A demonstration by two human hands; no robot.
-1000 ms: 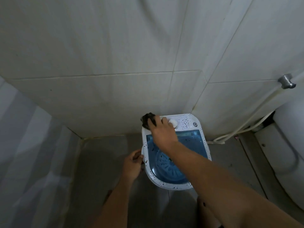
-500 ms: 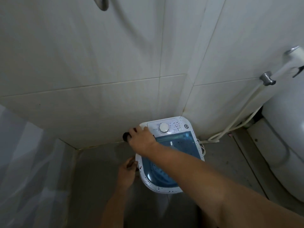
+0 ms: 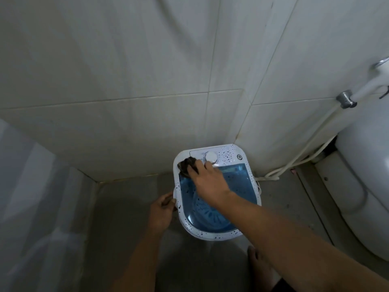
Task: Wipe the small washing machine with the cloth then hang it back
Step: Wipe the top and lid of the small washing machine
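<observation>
Cloth: a dark, crumpled rag (image 3: pixel 187 167) lies on the far-left corner of the washer's top, partly under the fingertips of the right hand and sticking out beyond them toward the wall.
Right hand: the right hand (image 3: pixel 207 182) reaches in from the lower right, palm down, fingers pressed together onto the cloth; the forearm crosses above the lid.
Left hand: the left hand (image 3: pixel 161 211) is at the washer's left side, fingers curled against the white rim about midway along it; how firmly it grips cannot be told.
Washer: a small white plastic washing machine with dark speckles on its rim (image 3: pixel 216 236) stands on the floor in the corner where 2 walls meet. Its translucent blue lid (image 3: pixel 242 182) is closed, and a ribbed disc shows through it.
Controls: a round white dial (image 3: pixel 211 157) sits on the back panel just beside the right hand's fingertips; a small round button (image 3: pixel 239 157) is further right.
Floor: grey bathroom floor (image 3: pixel 126 207), dull and bare beside the washer.
Walls: large pale tiles (image 3: pixel 126 70) with thin grout lines.
Right side: a white toilet (image 3: pixel 366 186) stands well apart from the washer; a pale hose (image 3: pixel 303 152) runs down from a metal wall fitting (image 3: pixel 346 99) to the floor near the washer.
Foot: a bare foot (image 3: pixel 257 262) shows under the right forearm.
</observation>
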